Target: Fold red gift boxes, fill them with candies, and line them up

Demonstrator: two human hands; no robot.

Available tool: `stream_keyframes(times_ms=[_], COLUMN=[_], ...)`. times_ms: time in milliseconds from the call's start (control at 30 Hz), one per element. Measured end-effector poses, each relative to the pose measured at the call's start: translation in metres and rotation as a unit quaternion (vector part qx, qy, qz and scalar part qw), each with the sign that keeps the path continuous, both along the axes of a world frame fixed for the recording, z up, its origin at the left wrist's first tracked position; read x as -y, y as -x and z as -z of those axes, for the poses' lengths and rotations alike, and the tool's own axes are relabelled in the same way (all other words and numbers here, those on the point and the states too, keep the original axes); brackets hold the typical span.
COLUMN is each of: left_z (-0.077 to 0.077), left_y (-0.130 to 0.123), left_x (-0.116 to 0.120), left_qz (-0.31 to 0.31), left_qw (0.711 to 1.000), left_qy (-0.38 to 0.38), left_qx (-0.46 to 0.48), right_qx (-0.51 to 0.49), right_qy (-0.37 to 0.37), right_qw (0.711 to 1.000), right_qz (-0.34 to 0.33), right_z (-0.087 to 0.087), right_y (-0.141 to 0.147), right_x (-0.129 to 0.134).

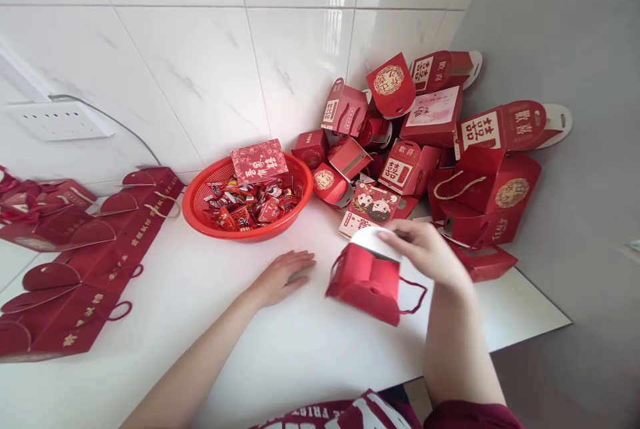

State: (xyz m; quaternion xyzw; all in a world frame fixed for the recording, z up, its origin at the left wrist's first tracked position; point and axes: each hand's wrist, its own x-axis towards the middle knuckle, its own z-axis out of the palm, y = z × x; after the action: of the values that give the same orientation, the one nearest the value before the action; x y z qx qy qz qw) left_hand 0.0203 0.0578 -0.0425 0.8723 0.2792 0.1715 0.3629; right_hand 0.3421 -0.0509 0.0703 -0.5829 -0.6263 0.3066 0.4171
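Red box (365, 289): in front of you, between your left hand (285, 275) and your right hand (430, 252), over the bench (300, 355); you cannot tell from this view whether its underside touches the surface.
Right grip: your thumb lies on the pale face of the box's white flap (370, 240), the fingers curled behind its edge, so you have the flap pinched; your fingertips behind it are hidden.
Left grip: your fingers are stretched out and loosely together, palm down, low over the bench, nearest the red box and well apart from your right hand; contact with the bench is unclear.
Cord handle (414, 302): a dark red loop sticking out from the box's side, below your right wrist.
Basket (245, 237): red plastic, beyond your left hand, with wrapped sweets (243, 215) inside and a patterned red packet (260, 162) leaning on its far rim.
Box pile (347, 112): red boxes heaped beyond your right hand, near the tiled wall (175, 69).
Left row (95, 282): dark red boxes side by side, with scalloped tops and gold lettering.
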Motion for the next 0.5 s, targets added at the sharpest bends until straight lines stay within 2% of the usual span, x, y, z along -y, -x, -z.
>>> stream_keyframes(times_ms=[33, 100, 167, 233, 300, 433, 500], left_z=[0.001, 0.002, -0.001, -0.006, -0.012, -0.023, -0.027], left_y=[0.003, 0.010, 0.018, 0.023, 0.024, 0.022, 0.023], left_x=[0.000, 0.001, 0.005, 0.012, 0.020, 0.036, 0.042], left_qz=[-0.026, -0.083, -0.130, -0.155, -0.157, -0.111, -0.094], left_qw=[0.999, 0.995, 0.988, 0.981, 0.974, 0.970, 0.971], left_qy=[0.011, 0.020, 0.028, 0.035, 0.041, 0.014, -0.022], left_qx=[0.017, 0.046, 0.077, 0.115, 0.160, 0.215, 0.217], right_qx=[-0.028, -0.063, -0.047, -0.020, -0.008, 0.003, 0.002], right_qy=[-0.004, -0.031, -0.081, -0.123, -0.149, -0.196, -0.203], right_qw=[1.000, 0.997, 0.992, 0.987, 0.988, 0.964, 0.953], right_qz=[-0.008, 0.019, 0.080, 0.100, 0.038, -0.179, -0.227], right_z=[0.007, 0.022, 0.034, 0.040, 0.040, 0.036, 0.039], right_y=[0.012, 0.032, 0.044, 0.051, 0.058, 0.080, 0.092], right_x=[-0.011, -0.028, -0.037, -0.038, -0.033, -0.021, -0.018])
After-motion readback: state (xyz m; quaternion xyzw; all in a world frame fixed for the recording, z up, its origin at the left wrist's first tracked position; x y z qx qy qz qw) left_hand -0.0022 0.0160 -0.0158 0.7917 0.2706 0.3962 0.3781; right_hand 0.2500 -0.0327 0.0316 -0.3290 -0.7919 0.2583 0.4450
